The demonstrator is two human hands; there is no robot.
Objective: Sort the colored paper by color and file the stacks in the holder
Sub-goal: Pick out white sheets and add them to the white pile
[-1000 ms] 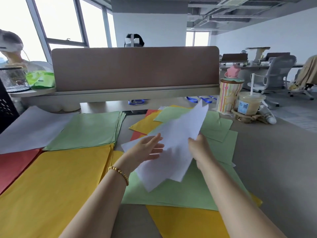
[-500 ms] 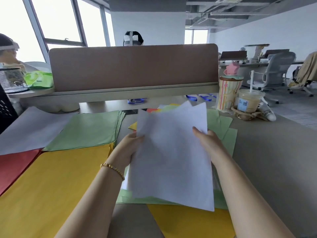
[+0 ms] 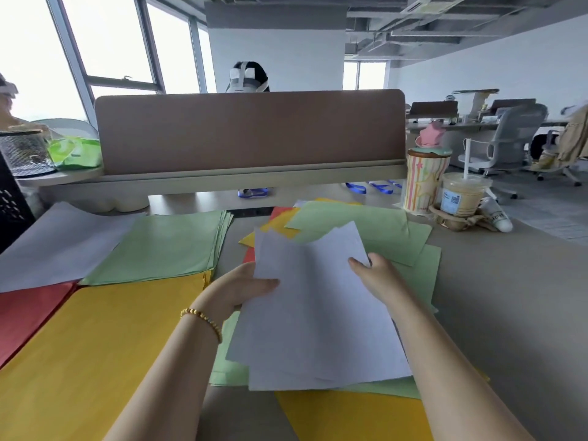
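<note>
You see matt paper sheets (image 3: 318, 313), a matt cloth-look divider (image 3: 248, 132), a black wire-mesh metal basket (image 3: 25, 152), a clear glossy plastic cup (image 3: 461, 198), a smooth matt desk (image 3: 509, 313).

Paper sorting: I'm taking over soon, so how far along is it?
Done: sorted stacks of white, green, red and yellow lie at left. In hand: the left hand and right hand both grip white sheets. Left: the mixed pile underneath is unsorted, and nothing is filed; a black holder at far left is only partly visible.
</note>
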